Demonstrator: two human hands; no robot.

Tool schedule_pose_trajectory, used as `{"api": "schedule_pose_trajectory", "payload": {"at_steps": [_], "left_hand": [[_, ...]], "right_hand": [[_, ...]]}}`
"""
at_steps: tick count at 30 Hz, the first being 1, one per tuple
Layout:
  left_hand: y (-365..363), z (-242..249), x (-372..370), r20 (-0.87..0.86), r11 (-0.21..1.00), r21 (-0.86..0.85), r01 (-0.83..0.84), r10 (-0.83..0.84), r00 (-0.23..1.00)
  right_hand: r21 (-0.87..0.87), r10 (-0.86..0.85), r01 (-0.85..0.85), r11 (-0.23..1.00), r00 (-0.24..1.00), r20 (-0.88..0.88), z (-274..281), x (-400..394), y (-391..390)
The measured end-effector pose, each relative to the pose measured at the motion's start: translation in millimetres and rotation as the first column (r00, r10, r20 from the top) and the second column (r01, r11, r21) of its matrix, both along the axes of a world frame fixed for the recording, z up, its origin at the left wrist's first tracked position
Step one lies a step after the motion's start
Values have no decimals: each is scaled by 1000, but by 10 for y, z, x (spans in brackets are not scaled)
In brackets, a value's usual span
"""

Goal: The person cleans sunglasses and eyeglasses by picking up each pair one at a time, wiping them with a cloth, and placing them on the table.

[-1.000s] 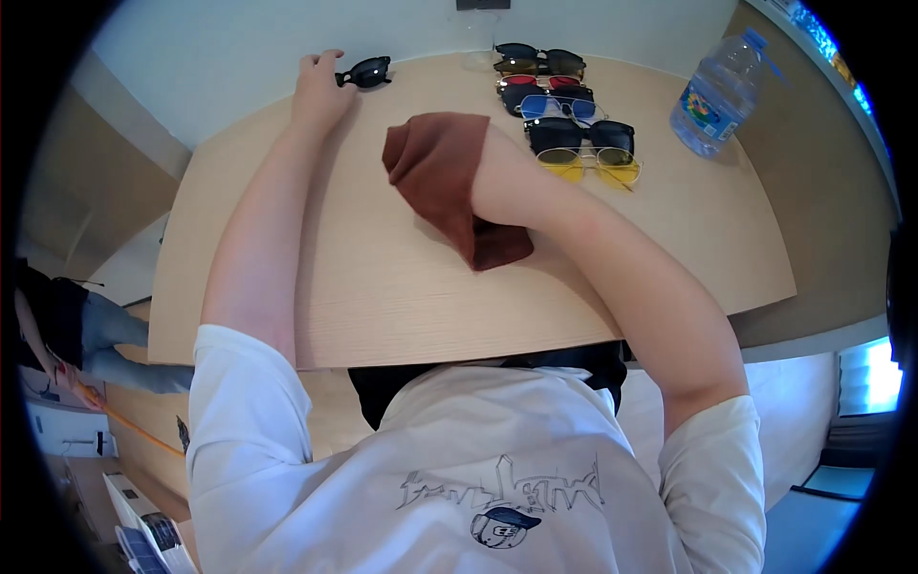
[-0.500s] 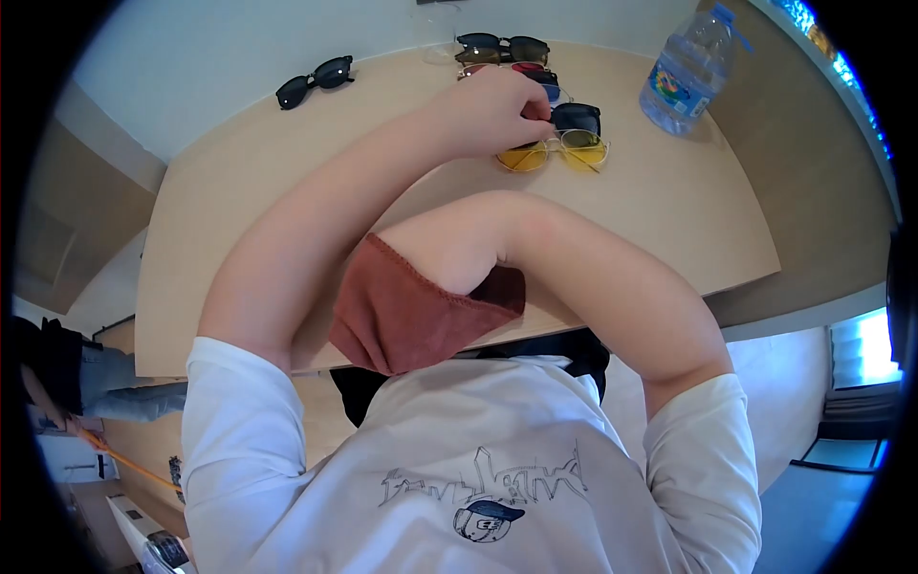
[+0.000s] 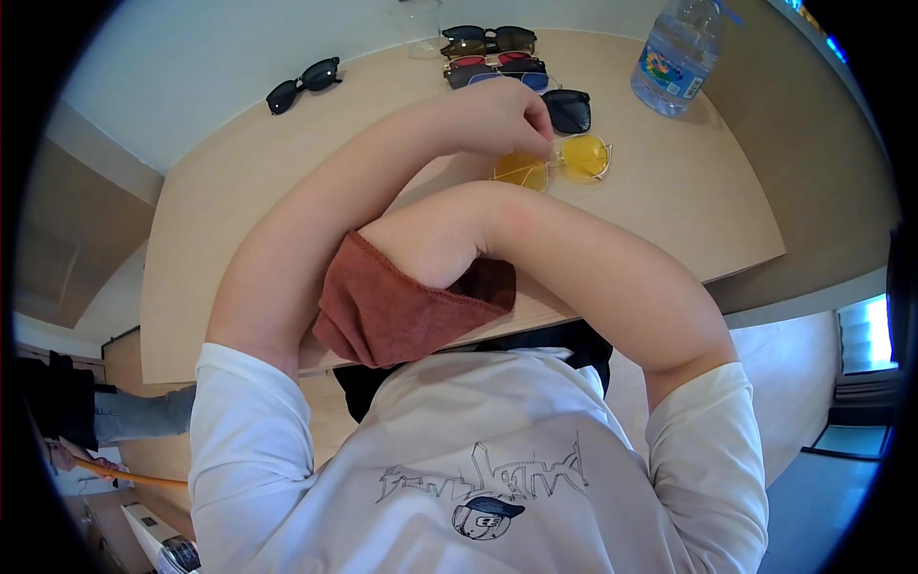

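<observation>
My left hand (image 3: pixel 512 115) reaches across the table with thumb and fingers pinched at the bridge of yellow-lensed sunglasses (image 3: pixel 585 158). One side of these glasses is partly covered by the hand. Just behind them lies a pair of dark sunglasses (image 3: pixel 570 112), also partly hidden. My right hand (image 3: pixel 421 239) is bent back toward the table's front edge, near my left forearm. A reddish-brown cloth (image 3: pixel 406 311) wraps over it and hides the fingers, so their grip cannot be seen.
Several sunglasses (image 3: pixel 490 40) lie in a column at the back. Another dark pair (image 3: pixel 304 86) sits farther left. A water bottle (image 3: pixel 677 62) stands at the back right, and a clear object (image 3: pixel 418 38) is by the wall. Another person (image 3: pixel 134 414) holds an orange stick at left.
The yellow-lensed sunglasses have shifted toward me and tilted with my left hand, widening the gap to the dark pair behind. My right hand and the cloth keep about the same pose. The view shifts slightly.
</observation>
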State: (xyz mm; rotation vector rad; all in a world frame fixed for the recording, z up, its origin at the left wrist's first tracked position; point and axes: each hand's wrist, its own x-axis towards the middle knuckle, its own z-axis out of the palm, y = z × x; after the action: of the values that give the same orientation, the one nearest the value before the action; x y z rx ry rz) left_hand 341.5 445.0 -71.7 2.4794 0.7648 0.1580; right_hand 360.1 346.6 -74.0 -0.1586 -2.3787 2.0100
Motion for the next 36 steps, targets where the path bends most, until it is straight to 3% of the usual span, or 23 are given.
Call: {"api": "schedule_pose_trajectory", "payload": {"at_steps": [2,5,8,10,11,13,14,16,17,19,20,21,22,24,25,27,28,30,31,32,33,36], "left_hand": [[-141,138,-94,33,961,-266,-77,89,996],[-205,272,-267,107,938,-337,-81,124,987],[-300,416,-490,169,957,-259,-131,178,969],[-267,381,-665,251,964,-221,-144,199,947],[-254,376,-752,332,971,-184,-153,208,920],[-302,415,-919,358,961,-159,-224,268,894],[-341,437,-1005,383,948,-139,-287,319,867],[-411,504,-1171,427,929,-145,-341,370,825],[-435,518,-1261,465,911,-158,-381,409,785],[-393,492,-1461,523,901,-178,-395,427,737],[-369,473,-1545,579,896,-198,-397,434,691],[-361,453,-1616,583,894,-199,-401,437,685],[-353,429,-1675,615,891,-181,-417,433,658],[-328,425,-1739,647,884,-166,-437,432,628],[-307,419,-1763,677,908,-133,-396,375,633],[-322,424,-1784,704,929,-100,-355,318,635],[-366,440,-1766,699,913,-97,-397,346,626],[-363,411,-1758,692,896,-99,-433,375,617],[-317,386,-1792,706,870,265,-415,118,698],[-289,368,-1810,622,718,596,-360,-128,773],[-288,347,-1802,621,718,595,-360,-128,773],[-269,307,-1782,634,748,526,-405,-28,773]], "right_hand": [[37,9,-9,999,1000,-17,-87,-29,14],[73,9,-7,997,1000,-16,-139,-46,17],[110,-103,111,988,992,-73,-103,-13,-18],[296,-116,88,951,990,75,-120,-72,16],[302,-105,77,950,991,77,-111,-74,23],[255,-234,208,944,969,78,-74,-24,16],[258,-222,195,946,972,80,-31,-10,12],[42,-142,140,989,988,60,94,27,17],[44,-129,127,991,990,63,20,79,82],[-130,-239,242,961,970,41,-159,194,313],[119,-228,220,968,972,60,-164,231,443],[121,-222,213,969,973,65,-130,286,440],[74,-337,330,941,936,105,-43,369,419],[-6,-541,553,833,818,198,219,475,356],[-173,-795,873,455,486,364,374,338,57],[-141,-884,957,253,288,369,497,306,-6],[-142,-883,957,251,287,372,458,317,48],[-303,-910,946,118,225,348,296,405,305],[-302,-909,946,116,223,352,172,479,484],[376,-912,890,256,351,-212,34,565,692],[845,-534,524,-103,688,-492,42,549,724],[880,-623,475,-28,680,-387,154,528,652]]}}
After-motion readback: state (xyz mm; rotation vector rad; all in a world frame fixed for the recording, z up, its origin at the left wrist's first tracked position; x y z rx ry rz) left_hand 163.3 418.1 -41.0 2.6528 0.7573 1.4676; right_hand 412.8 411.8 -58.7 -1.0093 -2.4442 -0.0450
